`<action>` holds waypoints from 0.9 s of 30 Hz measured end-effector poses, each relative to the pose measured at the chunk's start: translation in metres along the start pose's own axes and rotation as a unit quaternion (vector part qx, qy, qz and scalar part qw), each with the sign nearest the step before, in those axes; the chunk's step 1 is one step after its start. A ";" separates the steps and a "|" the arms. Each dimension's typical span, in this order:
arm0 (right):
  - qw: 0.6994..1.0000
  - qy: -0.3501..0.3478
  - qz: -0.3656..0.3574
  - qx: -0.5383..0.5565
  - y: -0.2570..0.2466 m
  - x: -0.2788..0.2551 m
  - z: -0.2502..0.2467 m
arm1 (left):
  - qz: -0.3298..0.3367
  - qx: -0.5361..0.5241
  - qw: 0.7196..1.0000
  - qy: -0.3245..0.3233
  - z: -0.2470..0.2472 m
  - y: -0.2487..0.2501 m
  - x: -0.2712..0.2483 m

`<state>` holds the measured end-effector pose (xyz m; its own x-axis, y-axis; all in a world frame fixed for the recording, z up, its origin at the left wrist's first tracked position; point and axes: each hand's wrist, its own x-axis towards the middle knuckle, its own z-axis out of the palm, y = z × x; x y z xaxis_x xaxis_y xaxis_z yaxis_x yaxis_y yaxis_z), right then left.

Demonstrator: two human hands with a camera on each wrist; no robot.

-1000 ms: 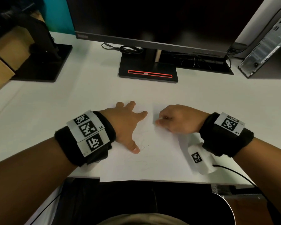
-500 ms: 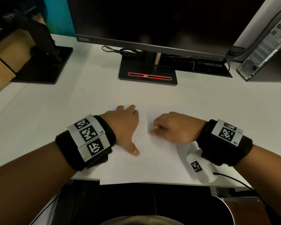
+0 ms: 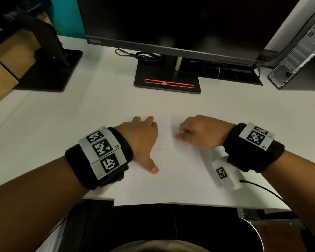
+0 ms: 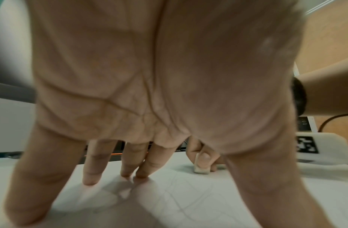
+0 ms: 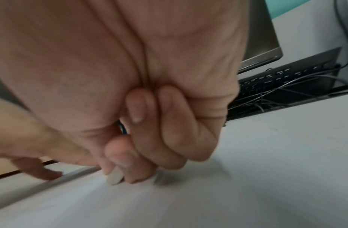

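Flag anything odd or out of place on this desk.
The sheet of paper overhangs the desk at its near left corner; pencil scribbles cross it beside the left hand. Nothing looks spilled or damaged.

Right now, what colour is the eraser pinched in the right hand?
The eraser is off-white; the left wrist view shows it best.

White desk carries everything. Paper sheet lies flat at near edge, faint pencil scribbles on it, front corner just past desk rim. Monitor stand at back centre, red stripe on base. 2nd black stand back left. Keyboard and cables behind. Computer tower back right.
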<state>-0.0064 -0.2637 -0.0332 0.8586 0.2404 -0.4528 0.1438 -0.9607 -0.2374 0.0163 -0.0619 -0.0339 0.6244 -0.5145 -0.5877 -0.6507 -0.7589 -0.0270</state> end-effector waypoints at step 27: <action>0.999 -0.020 -0.042 0.001 -0.016 0.004 0.007 | -0.006 -0.007 1.000 -0.001 0.000 0.001 -0.002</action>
<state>-0.0091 -0.2466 -0.0375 0.8235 0.3247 -0.4652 0.2132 -0.9370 -0.2766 0.0145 -0.0612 -0.0325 0.6307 -0.5052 -0.5890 -0.6375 -0.7701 -0.0222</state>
